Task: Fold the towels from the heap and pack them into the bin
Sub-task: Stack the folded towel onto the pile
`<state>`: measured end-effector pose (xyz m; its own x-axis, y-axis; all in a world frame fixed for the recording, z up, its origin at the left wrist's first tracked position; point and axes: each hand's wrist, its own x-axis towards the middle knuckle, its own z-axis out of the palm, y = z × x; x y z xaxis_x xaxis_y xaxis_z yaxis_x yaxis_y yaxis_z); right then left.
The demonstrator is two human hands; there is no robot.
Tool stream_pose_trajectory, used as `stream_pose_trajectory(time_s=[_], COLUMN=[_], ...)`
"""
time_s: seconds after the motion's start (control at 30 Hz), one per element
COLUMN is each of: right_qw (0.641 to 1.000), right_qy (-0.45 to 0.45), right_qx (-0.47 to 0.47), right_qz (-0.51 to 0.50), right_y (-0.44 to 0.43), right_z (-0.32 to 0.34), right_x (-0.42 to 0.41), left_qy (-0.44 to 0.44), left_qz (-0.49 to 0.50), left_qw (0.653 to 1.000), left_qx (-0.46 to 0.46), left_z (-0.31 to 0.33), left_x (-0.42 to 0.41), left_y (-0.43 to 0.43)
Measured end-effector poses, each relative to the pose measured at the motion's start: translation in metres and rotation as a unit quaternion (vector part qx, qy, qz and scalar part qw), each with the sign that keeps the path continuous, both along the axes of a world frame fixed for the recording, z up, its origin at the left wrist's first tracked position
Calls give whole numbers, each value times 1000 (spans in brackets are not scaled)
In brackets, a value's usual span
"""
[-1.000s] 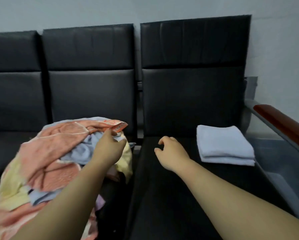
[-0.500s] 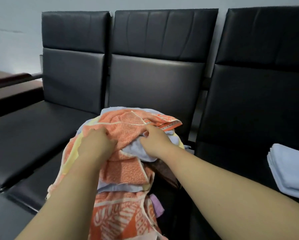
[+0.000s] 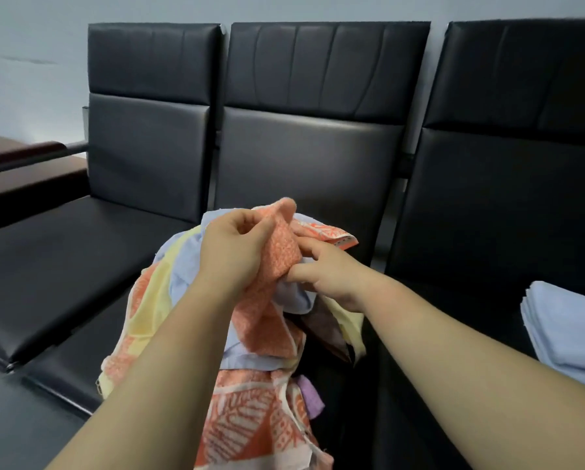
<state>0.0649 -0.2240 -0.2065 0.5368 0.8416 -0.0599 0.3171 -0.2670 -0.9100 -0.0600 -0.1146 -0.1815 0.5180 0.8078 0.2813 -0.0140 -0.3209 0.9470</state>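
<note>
A heap of towels [image 3: 182,293] in orange, yellow, pale blue and purple lies on the middle seat of a black bench. My left hand [image 3: 233,252] grips an orange patterned towel [image 3: 280,249] and holds a fold of it raised above the heap. My right hand [image 3: 328,273] pinches the same orange towel just below, thumb and fingers on its lower edge. A folded pale blue towel [image 3: 569,334] lies on the right seat. No bin is in view.
The bench has three black padded seats [image 3: 64,266] with tall backs [image 3: 318,96] against a grey wall. A dark red-brown armrest [image 3: 23,154] closes the left end. The left seat holds nothing.
My view swung left from the folded towel to the heap. My right hand came over to the heap, and both hands took hold of the orange towel and raised it.
</note>
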Motion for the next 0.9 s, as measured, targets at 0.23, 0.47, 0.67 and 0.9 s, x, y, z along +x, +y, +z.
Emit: stream_pose_trajectory(time_s=[0.23,0.47,0.67,0.9], right_qw=[995,956,893,844], right_qy=[89,265,371,401], right_qx=[25,115,254,344], right_qz=[26,39,-27,-88], right_y=[-66,-128,-153,-176], right_z=[57,86,100,116], right_x=[5,9,8,14], left_qy=[-46,-11,35,-19], left_qz=[-86,-238,-368,-404], left_qw=[993,967,922,848], left_qx=[-69,-87,-118,-342], left_z=[-1,-4,-24,-11], left_x=[5,12,19,33], left_y=[-30,-73,-102,-158])
